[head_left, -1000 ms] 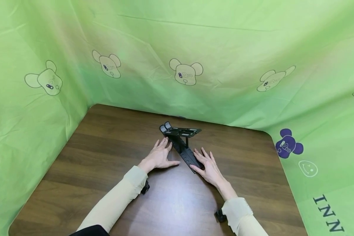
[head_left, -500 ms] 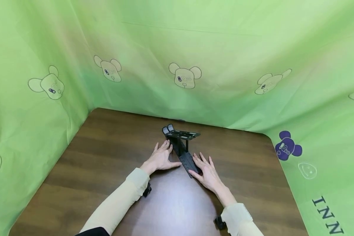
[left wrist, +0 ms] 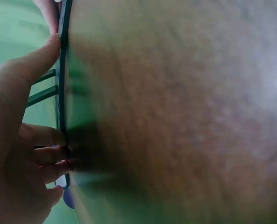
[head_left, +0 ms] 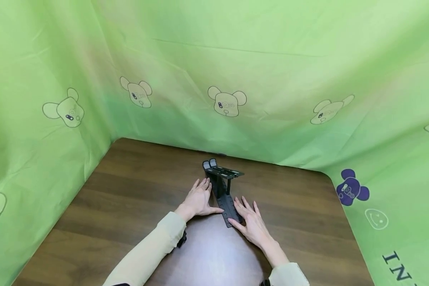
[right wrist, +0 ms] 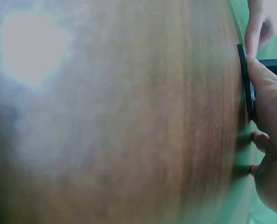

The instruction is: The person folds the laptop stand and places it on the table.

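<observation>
A black folding laptop stand (head_left: 223, 198) stands unfolded on the wooden table, its narrow base on the tabletop and its padded top plate raised on struts. Two grey-lined hooks rise at its far end. My left hand (head_left: 197, 200) lies along the base's left side, fingertips at the far part of that edge and thumb reaching the nearer part. At the near right end rests my right hand (head_left: 254, 224), with the thumb on the base's near end and the fingers spread along its right side. In the left wrist view, the base (left wrist: 61, 93) passes edge-on beside thumb and fingers.
The brown wooden table (head_left: 128, 190) has rounded far corners. Green curtain cloth (head_left: 178, 99) with printed bear heads hangs close behind it and along both sides. A bright light reflection (right wrist: 33, 46) shows on the tabletop in the right wrist view.
The stand has turned clockwise, its near end swinging left, and both hands have moved along with it. The head view has tilted up slightly, so the table sits lower in the picture.
</observation>
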Available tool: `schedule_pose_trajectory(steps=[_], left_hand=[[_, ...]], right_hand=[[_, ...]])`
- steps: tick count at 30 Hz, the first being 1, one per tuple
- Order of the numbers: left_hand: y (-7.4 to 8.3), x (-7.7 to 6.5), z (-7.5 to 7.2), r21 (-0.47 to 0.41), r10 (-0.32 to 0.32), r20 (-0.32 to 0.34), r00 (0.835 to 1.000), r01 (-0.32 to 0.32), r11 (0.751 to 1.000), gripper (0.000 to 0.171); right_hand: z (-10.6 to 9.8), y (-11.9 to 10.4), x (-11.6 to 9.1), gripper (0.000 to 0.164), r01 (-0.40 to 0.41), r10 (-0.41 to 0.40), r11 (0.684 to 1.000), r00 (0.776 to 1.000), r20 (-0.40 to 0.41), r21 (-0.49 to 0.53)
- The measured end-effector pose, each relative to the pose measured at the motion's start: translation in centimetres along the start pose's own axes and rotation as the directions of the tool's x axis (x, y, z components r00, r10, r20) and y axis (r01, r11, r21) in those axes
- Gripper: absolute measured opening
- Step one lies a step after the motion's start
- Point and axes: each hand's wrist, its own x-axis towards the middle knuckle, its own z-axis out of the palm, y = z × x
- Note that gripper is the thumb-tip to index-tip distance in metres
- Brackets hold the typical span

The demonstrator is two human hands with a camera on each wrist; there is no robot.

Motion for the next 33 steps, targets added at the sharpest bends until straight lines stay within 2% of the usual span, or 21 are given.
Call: schedule_pose_trajectory(steps=[7, 14, 22, 33], left_hand=[[0.0, -0.4, 0.3, 0.002, 0.006, -0.011, 1.0, -0.006, 1.0, 0.119], [-0.7, -0.1, 0.1, -0.011, 0.03, 0.001, 1.0, -0.03, 0.999, 0.118], [-1.5, 0.4, -0.3, 0.015, 0.084, 0.051, 0.995, -0.085, 0.996, 0.115], [-2.4, 0.9, -1.1, -0.001, 0.154, 0.13, 0.98, -0.155, 0.988, 0.111]], right_hand=[[0.2, -0.3, -0.4, 0.068, 0.009, -0.009, 1.0, 1.0, 0.001, 0.003], [0.4, -0.9, -0.4, 0.069, 0.076, -0.077, 0.993, 0.997, -0.01, -0.091], [0.7, -1.4, -0.5, 0.071, 0.11, -0.112, 0.986, 0.994, -0.013, -0.128], [1.0, -2.2, -0.6, 0.071, 0.098, -0.098, 0.987, 0.995, 0.005, -0.13]])
